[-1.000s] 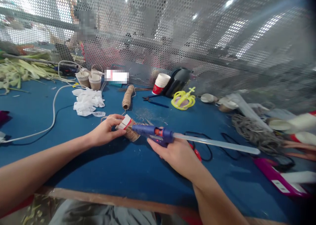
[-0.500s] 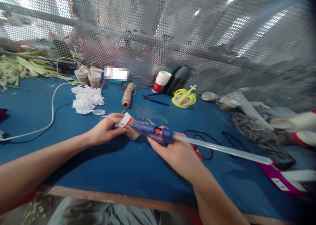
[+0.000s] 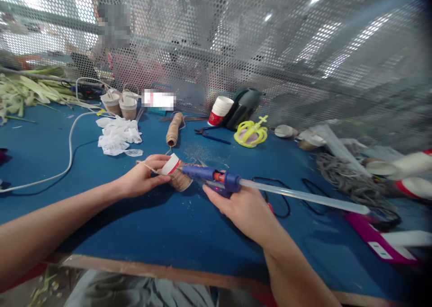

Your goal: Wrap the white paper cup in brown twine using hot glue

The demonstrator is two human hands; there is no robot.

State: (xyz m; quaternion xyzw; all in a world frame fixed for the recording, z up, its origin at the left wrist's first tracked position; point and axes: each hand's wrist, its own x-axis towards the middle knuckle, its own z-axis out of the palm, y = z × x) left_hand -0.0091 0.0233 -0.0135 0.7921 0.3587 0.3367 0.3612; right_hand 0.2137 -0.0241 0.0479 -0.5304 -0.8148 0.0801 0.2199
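My left hand (image 3: 143, 177) grips a paper cup (image 3: 175, 172) lying on its side on the blue table (image 3: 162, 235); the cup is partly wrapped in jute twine, with its white and red rim showing. A loose twine end runs over my fingers. My right hand (image 3: 243, 208) holds a blue hot glue gun (image 3: 212, 177), its nozzle touching the twine on the cup. A long clear glue stick (image 3: 303, 197) sticks out behind the gun to the right.
A twine spool (image 3: 173, 129), white plastic scraps (image 3: 118, 136), twine-wrapped cups (image 3: 121, 104), stacked paper cups (image 3: 220, 111), pliers (image 3: 211, 136) and a yellow crown (image 3: 251, 133) lie further back. A white cable (image 3: 69, 149) curves left. A perforated metal screen (image 3: 270, 42) stands behind, a person beyond it.
The cup has turned a little in my left hand, and the glue gun has shifted slightly right along the twine. The view has moved a bit.
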